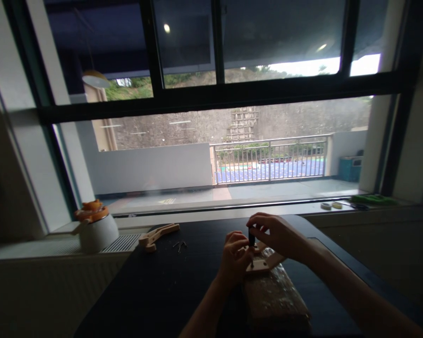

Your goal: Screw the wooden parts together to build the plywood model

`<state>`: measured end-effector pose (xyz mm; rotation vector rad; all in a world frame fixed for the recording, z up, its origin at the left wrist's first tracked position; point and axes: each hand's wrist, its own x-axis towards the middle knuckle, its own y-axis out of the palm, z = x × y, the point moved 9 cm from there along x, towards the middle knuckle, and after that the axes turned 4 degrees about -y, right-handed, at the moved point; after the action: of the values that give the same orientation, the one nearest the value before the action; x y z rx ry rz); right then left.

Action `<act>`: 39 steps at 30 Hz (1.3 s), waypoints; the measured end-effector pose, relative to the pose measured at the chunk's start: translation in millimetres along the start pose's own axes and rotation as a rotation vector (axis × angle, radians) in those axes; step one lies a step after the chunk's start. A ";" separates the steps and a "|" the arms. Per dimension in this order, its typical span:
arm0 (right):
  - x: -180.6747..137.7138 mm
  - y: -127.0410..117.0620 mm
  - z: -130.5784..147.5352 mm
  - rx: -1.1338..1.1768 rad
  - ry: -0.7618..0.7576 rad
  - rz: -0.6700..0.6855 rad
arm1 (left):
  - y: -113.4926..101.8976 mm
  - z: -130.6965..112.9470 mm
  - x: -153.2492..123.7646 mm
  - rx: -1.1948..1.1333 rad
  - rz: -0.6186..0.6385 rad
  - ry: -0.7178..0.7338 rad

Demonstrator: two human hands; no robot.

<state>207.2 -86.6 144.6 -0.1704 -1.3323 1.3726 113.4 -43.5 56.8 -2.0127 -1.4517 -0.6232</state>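
My right hand (273, 232) grips an upright, dark-handled screwdriver (251, 237) with its fingertips. Its lower end meets a light wooden piece (259, 266) that has dark holes and a short peg or screw standing in it. My left hand (234, 258) is closed around the left side of that wooden piece, close to the screwdriver's lower end; its fingertips are partly hidden. The wooden piece rests on a block wrapped in shiny clear film (275, 298). Part of its far arm is covered by my right hand.
Another jointed wooden part (158, 236) lies at the dark table's (151, 291) far left, beside several small screws (179, 245). A white pot with an orange top (97, 230) stands by the window. On the sill are tape rolls (326, 206) and a green item (373, 200).
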 end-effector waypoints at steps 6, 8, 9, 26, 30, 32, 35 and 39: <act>0.5 -0.5 -1.5 -0.015 0.006 0.003 | -1.2 0.3 -0.8 0.026 -0.010 0.020; 0.8 -1.1 -0.9 -0.029 0.010 -0.005 | -0.9 0.7 -0.9 0.031 -0.006 0.022; 0.9 -1.4 -0.5 -0.035 0.015 -0.010 | -0.6 0.9 -0.9 0.028 -0.003 0.020; -0.3 -0.4 1.9 -0.021 -0.016 0.005 | 0.1 -0.8 -1.0 0.014 0.007 0.010; 1.4 0.5 3.5 -0.053 0.000 -0.006 | 0.2 -1.2 -1.0 0.022 0.005 0.010; 0.8 0.2 1.5 -0.075 0.020 -0.020 | -0.5 -2.1 -1.1 0.037 -0.004 0.020; -0.7 -0.6 -2.4 -0.095 0.046 -0.033 | -0.6 -2.7 -1.0 0.049 -0.007 0.026; -1.1 -0.1 -1.1 -0.069 0.018 -0.005 | -0.2 -1.5 -0.6 0.044 -0.003 0.025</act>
<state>208.5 -86.8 143.6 -0.2254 -1.3650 1.3194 113.0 -44.9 57.5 -1.9632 -1.4417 -0.6105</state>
